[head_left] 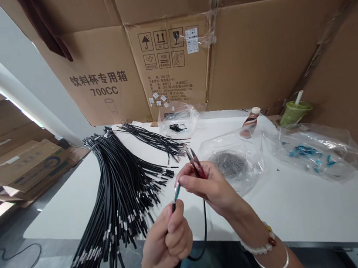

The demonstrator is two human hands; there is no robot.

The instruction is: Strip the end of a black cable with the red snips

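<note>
I have the left hand (pixel 169 238) gripping the cable (pixel 174 206), its bared wires (pixel 177 191) between both hands, the right hand (pixel 211 189) curled round the cutters (pixel 197 165); overpulling could snap strands.

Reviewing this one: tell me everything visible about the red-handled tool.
The red-handled tool looks like small pliers or cutters. Its two grey, metallic-looking tips stand parted, pointing up and slightly left in the picture. The right hand holds it above the white table, fingers hiding part of the red grips.
</note>
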